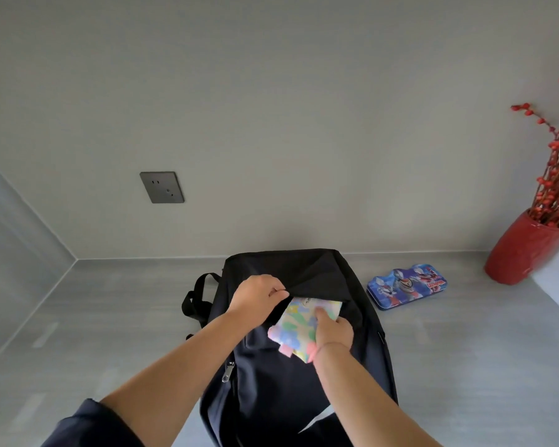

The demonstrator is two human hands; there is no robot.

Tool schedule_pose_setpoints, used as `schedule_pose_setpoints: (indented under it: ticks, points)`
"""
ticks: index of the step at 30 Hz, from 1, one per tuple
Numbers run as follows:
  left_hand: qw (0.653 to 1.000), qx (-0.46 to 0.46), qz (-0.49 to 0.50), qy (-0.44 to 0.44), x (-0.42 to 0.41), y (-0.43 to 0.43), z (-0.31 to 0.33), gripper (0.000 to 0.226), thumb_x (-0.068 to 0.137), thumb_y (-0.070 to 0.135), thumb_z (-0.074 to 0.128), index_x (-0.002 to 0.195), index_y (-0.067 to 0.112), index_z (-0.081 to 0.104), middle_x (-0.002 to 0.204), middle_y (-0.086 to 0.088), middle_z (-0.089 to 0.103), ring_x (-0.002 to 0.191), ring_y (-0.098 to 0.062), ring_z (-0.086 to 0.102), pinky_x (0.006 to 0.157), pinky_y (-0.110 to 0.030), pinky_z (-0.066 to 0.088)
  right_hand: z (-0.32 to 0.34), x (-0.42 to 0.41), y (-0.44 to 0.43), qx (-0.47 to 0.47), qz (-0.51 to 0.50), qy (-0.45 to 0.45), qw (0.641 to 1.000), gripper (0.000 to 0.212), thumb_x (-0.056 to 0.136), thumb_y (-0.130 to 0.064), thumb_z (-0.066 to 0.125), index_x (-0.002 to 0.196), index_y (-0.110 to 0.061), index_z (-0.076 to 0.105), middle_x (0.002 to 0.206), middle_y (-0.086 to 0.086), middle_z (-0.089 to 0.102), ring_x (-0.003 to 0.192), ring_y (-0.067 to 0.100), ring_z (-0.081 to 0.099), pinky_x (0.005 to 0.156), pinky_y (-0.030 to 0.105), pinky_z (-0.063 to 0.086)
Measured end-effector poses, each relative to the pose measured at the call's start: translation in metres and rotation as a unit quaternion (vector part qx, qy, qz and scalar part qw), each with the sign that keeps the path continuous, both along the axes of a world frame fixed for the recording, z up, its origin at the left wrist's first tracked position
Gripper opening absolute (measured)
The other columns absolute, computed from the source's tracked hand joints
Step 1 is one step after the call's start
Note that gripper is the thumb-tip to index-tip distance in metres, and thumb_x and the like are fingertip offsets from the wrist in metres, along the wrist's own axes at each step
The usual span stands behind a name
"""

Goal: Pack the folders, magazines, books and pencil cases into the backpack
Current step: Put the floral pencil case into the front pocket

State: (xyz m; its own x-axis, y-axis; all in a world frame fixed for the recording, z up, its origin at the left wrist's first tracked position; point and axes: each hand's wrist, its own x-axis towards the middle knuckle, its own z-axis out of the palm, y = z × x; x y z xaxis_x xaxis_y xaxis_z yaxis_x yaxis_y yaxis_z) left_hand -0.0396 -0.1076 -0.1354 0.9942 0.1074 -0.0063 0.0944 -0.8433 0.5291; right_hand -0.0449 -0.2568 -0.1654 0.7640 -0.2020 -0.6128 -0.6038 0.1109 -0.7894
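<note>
The flowered pouch, pastel and soft-looking, probably one of the pencil cases, sits half inside the mouth of the black backpack, its far end under the lip and its near end out on the front panel; the right hand grips its near right corner, fingers curled over the top; the left hand pinches the upper edge of the opening and lifts it. To do this well, I judge the left hand should hold the lip high and taut while the right slides the pouch in flat, so the pink tabs do not catch on the zip; the backpack lies near the middle of the bench, close to its back edge; just right of it, apart, lies a blue tin pencil case, not yet packed; a red vase stands toward the far right corner.
</note>
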Motion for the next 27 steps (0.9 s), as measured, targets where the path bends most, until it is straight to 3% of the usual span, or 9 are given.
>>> schedule_pose_setpoints:
  ticks: [4, 6, 8, 12, 18, 21, 24, 26, 27]
  points:
    - [1.000, 0.011, -0.005, 0.002, -0.006, 0.005, 0.001, 0.021, 0.090, 0.027, 0.059, 0.101, 0.015, 0.071, 0.103, 0.002, 0.069, 0.096, -0.017, 0.063, 0.086, -0.029, 0.050, 0.010, 0.000, 0.021, 0.018, 0.025, 0.044, 0.999, 0.043, 0.092, -0.028, 0.056, 0.122, 0.002, 0.052, 0.118, 0.020, 0.061, 0.106, 0.037, 0.061, 0.084, 0.036, 0.050]
    - [0.999, 0.029, -0.025, 0.031, -0.008, 0.011, 0.001, 0.022, 0.091, 0.022, 0.057, 0.109, 0.015, 0.068, 0.106, 0.001, 0.065, 0.099, -0.018, 0.061, 0.086, -0.028, 0.047, 0.011, -0.001, 0.015, 0.085, 0.098, 0.097, 0.987, 0.038, 0.089, -0.031, 0.060, 0.112, -0.001, 0.057, 0.101, 0.018, 0.066, 0.082, 0.031, 0.067, 0.064, 0.034, 0.057]
    - [0.993, 0.080, -0.052, 0.067, -0.012, 0.018, -0.001, 0.025, 0.089, 0.015, 0.054, 0.111, 0.018, 0.064, 0.109, -0.001, 0.060, 0.102, -0.021, 0.058, 0.087, -0.031, 0.047, 0.007, -0.005, 0.005, 0.083, 0.172, 0.110, 0.975, 0.037, 0.085, -0.032, 0.064, 0.105, 0.000, 0.061, 0.081, 0.013, 0.062, 0.048, 0.015, 0.054, 0.039, 0.020, 0.041]
    - [0.971, 0.204, -0.053, 0.115, -0.022, 0.025, -0.005, 0.025, 0.083, 0.015, 0.054, 0.108, 0.016, 0.055, 0.111, -0.004, 0.057, 0.103, -0.024, 0.055, 0.083, -0.034, 0.045, -0.007, -0.004, -0.002, 0.114, 0.107, 0.083, 0.984, 0.017, 0.089, -0.009, 0.060, 0.090, 0.008, 0.059, 0.057, 0.016, 0.056, 0.032, 0.011, 0.042, 0.033, 0.016, 0.040]
    - [0.981, 0.174, 0.005, 0.080, -0.027, 0.024, -0.005, 0.009, 0.085, 0.013, 0.048, 0.089, 0.008, 0.055, 0.090, -0.007, 0.052, 0.079, -0.024, 0.050, 0.063, -0.029, 0.033, -0.008, 0.009, 0.016, 0.153, -0.002, 0.059, 0.987, 0.018, 0.090, 0.003, 0.054, 0.072, 0.005, 0.052, 0.059, 0.014, 0.048, 0.024, 0.011, 0.043, 0.033, 0.017, 0.044]
    - [0.986, 0.152, 0.026, 0.057, -0.031, 0.025, -0.006, 0.017, 0.087, 0.016, 0.052, 0.099, 0.006, 0.058, 0.102, -0.009, 0.060, 0.086, -0.024, 0.055, 0.066, -0.027, 0.034, -0.001, 0.019, 0.034, 0.016, 0.092, 0.046, 0.995, 0.010, 0.094, -0.012, 0.049, 0.087, -0.006, 0.054, 0.074, 0.015, 0.057, 0.063, 0.023, 0.066, 0.056, 0.024, 0.047]
    - [0.990, 0.128, 0.040, 0.044, -0.034, 0.026, -0.003, 0.018, 0.088, 0.018, 0.055, 0.103, 0.008, 0.056, 0.103, -0.006, 0.062, 0.088, -0.023, 0.058, 0.067, -0.027, 0.037, 0.007, 0.022, 0.049, -0.214, 0.249, 0.023, 0.944, 0.038, 0.098, -0.036, 0.033, 0.121, -0.014, 0.055, 0.111, 0.009, 0.063, 0.115, 0.026, 0.060, 0.079, 0.026, 0.042]
    - [0.991, 0.125, 0.034, 0.035, -0.034, 0.026, -0.001, 0.017, 0.088, 0.014, 0.054, 0.103, 0.008, 0.056, 0.104, -0.006, 0.062, 0.087, -0.023, 0.058, 0.068, -0.030, 0.044, 0.004, 0.026, 0.060, -0.161, 0.207, 0.007, 0.965, 0.043, 0.100, -0.035, 0.032, 0.128, -0.010, 0.054, 0.118, 0.008, 0.063, 0.115, 0.026, 0.060, 0.077, 0.024, 0.048]
    - [0.991, 0.125, 0.032, 0.033, -0.034, 0.027, 0.001, 0.017, 0.086, 0.010, 0.052, 0.103, 0.008, 0.056, 0.104, -0.007, 0.062, 0.089, -0.025, 0.059, 0.071, -0.033, 0.046, 0.002, 0.028, 0.066, -0.027, 0.110, 0.050, 0.992, 0.040, 0.101, -0.026, 0.033, 0.131, -0.006, 0.051, 0.127, 0.014, 0.059, 0.111, 0.027, 0.061, 0.070, 0.021, 0.052]
